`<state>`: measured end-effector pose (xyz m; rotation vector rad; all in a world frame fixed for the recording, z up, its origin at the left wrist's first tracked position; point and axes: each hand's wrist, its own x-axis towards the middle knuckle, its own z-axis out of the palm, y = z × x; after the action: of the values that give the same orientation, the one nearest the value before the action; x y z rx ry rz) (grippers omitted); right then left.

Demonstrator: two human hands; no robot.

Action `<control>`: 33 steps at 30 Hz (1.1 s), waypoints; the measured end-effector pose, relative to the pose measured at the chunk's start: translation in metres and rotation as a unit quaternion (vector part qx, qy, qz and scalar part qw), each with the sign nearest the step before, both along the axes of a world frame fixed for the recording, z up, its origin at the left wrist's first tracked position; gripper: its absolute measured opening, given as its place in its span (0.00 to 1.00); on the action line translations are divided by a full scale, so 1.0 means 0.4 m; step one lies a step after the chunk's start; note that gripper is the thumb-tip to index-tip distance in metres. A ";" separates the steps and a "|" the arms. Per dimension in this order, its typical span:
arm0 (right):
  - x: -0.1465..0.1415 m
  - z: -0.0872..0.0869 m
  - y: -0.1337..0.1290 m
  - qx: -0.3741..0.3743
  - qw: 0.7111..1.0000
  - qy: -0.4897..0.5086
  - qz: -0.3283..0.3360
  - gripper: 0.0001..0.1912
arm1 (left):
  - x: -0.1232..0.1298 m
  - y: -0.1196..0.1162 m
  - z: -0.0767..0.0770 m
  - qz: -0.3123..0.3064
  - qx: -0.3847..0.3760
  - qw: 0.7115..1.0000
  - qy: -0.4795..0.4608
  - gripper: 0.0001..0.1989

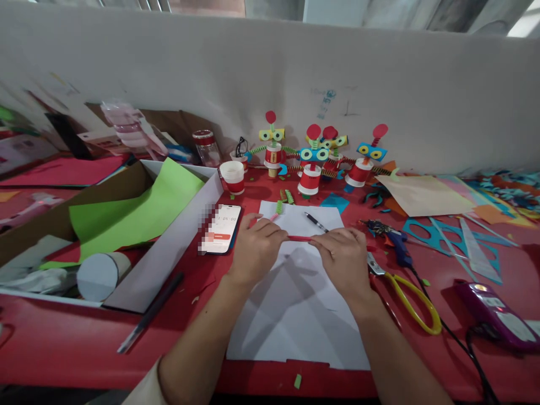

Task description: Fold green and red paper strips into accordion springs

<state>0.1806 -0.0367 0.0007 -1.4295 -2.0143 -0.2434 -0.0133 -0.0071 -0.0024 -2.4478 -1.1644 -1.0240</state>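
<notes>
Both hands meet over white paper [295, 315] on the red table. A narrow red paper strip [298, 238] stretches between them. My left hand [260, 247] pinches its left end, and my right hand [343, 256] pinches its right end. Just beyond my left fingers lies a folded green and pink paper spring [278, 209]. A black pen [315, 221] rests on the paper past my right fingertips. Yellow-handled scissors [411, 298] lie beside my right wrist, their blades partly hidden by my hand.
Several paper-cup robot figures [310, 179] stand along the back wall. Left are stacked cups [233, 177], a phone [221, 229] and a white box [177, 236] with green paper. To the right lie a glue gun [396, 243], its cord, blue stencils [430, 232] and a purple device [495, 315].
</notes>
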 end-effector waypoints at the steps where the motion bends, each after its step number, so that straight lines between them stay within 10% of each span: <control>1: 0.004 0.000 0.002 0.003 1.000 0.003 -0.006 0.06 | -0.011 0.006 0.002 0.008 0.000 1.000 0.002 0.09; 15: 0.008 -0.005 0.004 -0.032 0.998 0.044 -0.022 0.07 | -0.081 0.045 0.013 0.012 -0.135 0.990 -0.034 0.09; 33: 0.005 -0.008 0.007 -0.025 0.997 0.075 0.006 0.07 | -0.056 0.031 0.001 -0.061 -0.124 0.983 -0.117 0.03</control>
<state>0.1827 -0.0339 -0.0026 -1.4230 -1.9177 -0.0785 -0.0355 0.0052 -0.0020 -2.6756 -1.2956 -1.3051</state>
